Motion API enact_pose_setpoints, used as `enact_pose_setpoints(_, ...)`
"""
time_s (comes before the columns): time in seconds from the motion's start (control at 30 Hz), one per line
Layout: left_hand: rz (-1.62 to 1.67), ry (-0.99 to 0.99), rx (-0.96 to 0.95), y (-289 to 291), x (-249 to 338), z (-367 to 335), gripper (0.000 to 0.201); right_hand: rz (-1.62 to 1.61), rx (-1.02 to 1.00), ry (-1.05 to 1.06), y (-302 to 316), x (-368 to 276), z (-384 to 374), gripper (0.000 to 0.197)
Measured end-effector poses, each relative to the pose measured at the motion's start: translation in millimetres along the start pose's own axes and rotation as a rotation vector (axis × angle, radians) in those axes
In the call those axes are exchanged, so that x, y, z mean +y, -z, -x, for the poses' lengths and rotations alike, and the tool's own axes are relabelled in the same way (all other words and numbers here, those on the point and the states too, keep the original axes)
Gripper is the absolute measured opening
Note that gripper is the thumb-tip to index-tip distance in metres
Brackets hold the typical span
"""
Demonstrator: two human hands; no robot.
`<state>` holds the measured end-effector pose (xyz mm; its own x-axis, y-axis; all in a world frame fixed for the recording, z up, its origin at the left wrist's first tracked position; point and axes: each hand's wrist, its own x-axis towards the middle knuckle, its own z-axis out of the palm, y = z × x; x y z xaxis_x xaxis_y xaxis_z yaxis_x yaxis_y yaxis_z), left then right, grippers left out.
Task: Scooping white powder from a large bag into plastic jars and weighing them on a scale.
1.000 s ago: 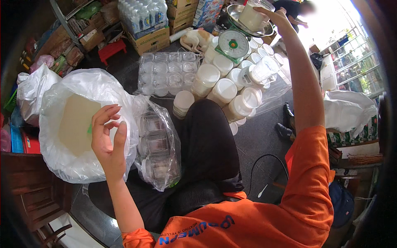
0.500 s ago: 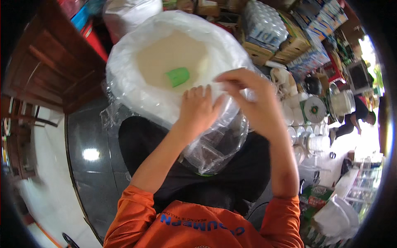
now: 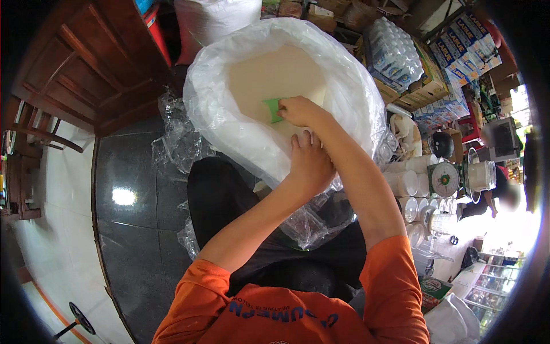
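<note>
Your right hand (image 3: 299,110): fingers curled closed, gripping the near right edge of one scoop (image 3: 273,109), green; scoop lying at the surface of the powder (image 3: 275,71), pale cream, inside the bag. Your left hand (image 3: 312,162): set lower, knuckles up, fingers pointing forward over the bag's near edge; whether they pinch the plastic, you cannot tell from here. Bag (image 3: 213,123): white, wide-mouthed, rim spread around the powder. Your right forearm: passing close beside the left hand. Wrapper (image 3: 312,226): clear plastic, over your lap, below the hands. To your right: tubs (image 3: 405,183), lidded, grouped beside a scale (image 3: 445,179) with a round dial. Beyond the bag: a sack (image 3: 217,23), white; bottles (image 3: 392,51), one shrink-wrapped pack. Far left: door (image 3: 94,63), dark panelled wood.
</note>
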<state>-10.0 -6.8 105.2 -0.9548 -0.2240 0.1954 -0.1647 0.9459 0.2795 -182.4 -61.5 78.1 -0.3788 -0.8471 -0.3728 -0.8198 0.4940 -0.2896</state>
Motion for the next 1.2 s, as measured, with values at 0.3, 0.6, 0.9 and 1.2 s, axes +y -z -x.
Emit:
enact_pose_setpoints(0.3, 0.133, 0.068, 0.075, 4, 3, -3, 0.060, -0.411, 0.229, -0.115, 29, 14, 29, 0.037)
enact_pose_setpoints(0.6, 0.376, 0.050, 0.100, 26, -12, -12, 0.047, -1.029, 0.254, -0.112, 70, -21, 115, 0.026)
enact_pose_setpoints(0.9, 0.996, -0.139, 0.332, 54, 11, -24, 0.038, -1.408, 0.521, -0.042, 127, -36, 244, 0.020)
enact_pose_setpoints(1.2, 1.274, -0.073, 0.191, 75, 9, -25, 0.040, -1.466, 0.859, -0.128, 153, 50, 418, 0.018)
